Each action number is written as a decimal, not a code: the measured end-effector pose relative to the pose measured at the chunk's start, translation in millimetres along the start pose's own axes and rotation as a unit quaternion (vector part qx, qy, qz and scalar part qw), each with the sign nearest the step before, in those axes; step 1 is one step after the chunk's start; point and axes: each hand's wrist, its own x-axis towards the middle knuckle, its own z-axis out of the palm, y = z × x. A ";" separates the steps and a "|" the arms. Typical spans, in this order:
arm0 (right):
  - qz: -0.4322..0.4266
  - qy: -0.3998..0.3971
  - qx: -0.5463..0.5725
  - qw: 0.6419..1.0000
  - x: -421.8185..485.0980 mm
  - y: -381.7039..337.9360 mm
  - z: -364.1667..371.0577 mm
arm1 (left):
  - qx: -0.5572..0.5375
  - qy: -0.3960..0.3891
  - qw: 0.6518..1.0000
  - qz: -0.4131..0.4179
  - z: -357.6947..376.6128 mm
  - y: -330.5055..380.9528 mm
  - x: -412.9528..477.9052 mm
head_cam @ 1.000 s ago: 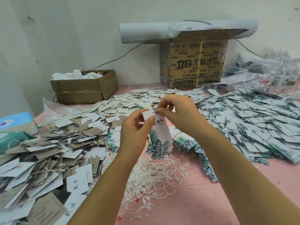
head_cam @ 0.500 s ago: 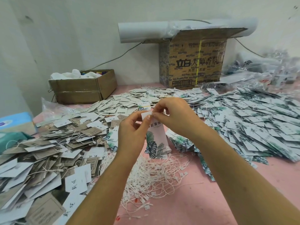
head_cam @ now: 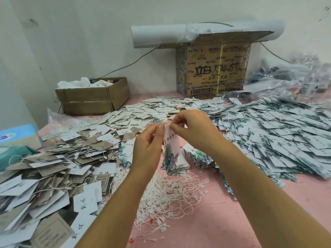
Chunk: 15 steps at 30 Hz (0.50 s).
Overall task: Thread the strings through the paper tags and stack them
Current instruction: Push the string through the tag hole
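Head view: both arms reach forward. The left hand (head_cam: 148, 147) pinches the leafy tag (head_cam: 172, 149) near its top; the right hand (head_cam: 195, 130), at two o'clock, pinches it too. The strings (head_cam: 172, 194) lie at six o'clock.

— Is a string through the hole?

— Can't tell. The right hand (head_cam: 195, 130) pinches the top edge of the white paper tag printed with green leaves (head_cam: 172, 148), and the left hand (head_cam: 148, 149) grips its side, so the hole is covered. Any string there is too thin to make out.

— And the tangle of loose white strings (head_cam: 176, 192)?

— Its left part lies behind the left forearm.

— The heaps?

— The heap of brown and white card tags (head_cam: 44, 176) runs off the left and bottom edges. The spread of leaf-printed tags (head_cam: 277, 136) runs off the right edge. The pale blue tissue box (head_cam: 16, 136) is cut by the left edge, and the clear plastic bags (head_cam: 293, 81) far right are a blur.
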 end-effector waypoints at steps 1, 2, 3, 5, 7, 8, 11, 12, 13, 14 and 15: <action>0.003 -0.002 0.003 1.000 0.3 0.6 -0.1 | -0.012 0.004 1.000 -0.014 0.1 0.1 -0.1; 0.006 -0.006 0.007 1.000 0.4 1.0 0.3 | -0.024 0.009 0.999 -0.031 0.0 0.3 0.0; 0.008 -0.012 0.011 1.000 0.3 1.1 1.3 | -0.038 0.012 0.998 -0.048 -0.6 0.8 0.1; 0.008 -0.022 0.017 1.000 0.0 0.8 3.8 | -0.077 0.005 0.994 -0.078 -1.0 1.6 0.5; 0.005 -0.029 0.022 0.999 0.1 0.5 5.6 | -0.118 -0.004 0.988 -0.103 -1.6 2.2 0.6; 0.004 -0.031 0.023 0.999 0.3 0.4 6.0 | -0.128 -0.006 0.986 -0.109 -2.2 1.7 0.8; 0.004 -0.038 0.022 0.999 0.1 0.5 5.6 | -0.123 -0.013 0.987 -0.104 -2.9 -0.2 1.0; 0.002 -0.043 0.022 0.999 -0.4 0.5 5.2 | -0.118 -0.012 0.988 -0.102 -2.7 -0.4 1.1; 0.000 -0.050 0.023 0.998 -1.0 0.3 4.9 | -0.110 -0.009 0.989 -0.099 -2.7 -1.2 1.5; -0.003 -0.058 0.023 0.998 -1.6 -0.2 4.7 | -0.100 -0.005 0.990 -0.096 -2.7 -2.0 1.9; -0.007 -0.065 0.022 0.998 -2.0 -0.8 4.4 | -0.089 -0.001 0.992 -0.093 -2.7 -2.7 2.3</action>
